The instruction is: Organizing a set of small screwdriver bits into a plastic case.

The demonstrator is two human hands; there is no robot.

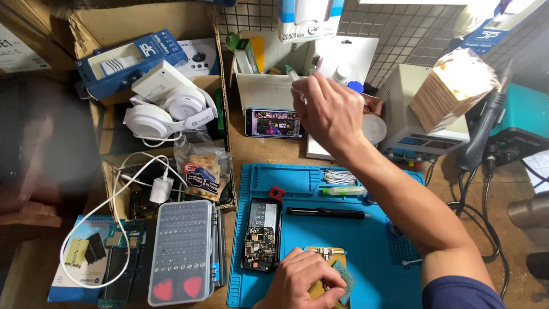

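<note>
My right hand [329,111] reaches far across the bench to the white box [269,88] of small tools at the back, fingers pinched on a thin white item there. My left hand [300,280] rests at the near edge of the blue work mat [366,240], pressing on a small gold-coloured board with a green pad [345,280]. Just left of that hand lies an opened phone [262,234] with its circuit board exposed. A black pen-shaped tool [326,213] lies across the mat.
A lit phone [273,123] is propped at the back. White headphones [168,111] and a charger cable sit in a cardboard box at left. A clear screwdriver-bit case [182,252] lies near the mat. A power supply [420,114] and soldering station [514,126] stand at right.
</note>
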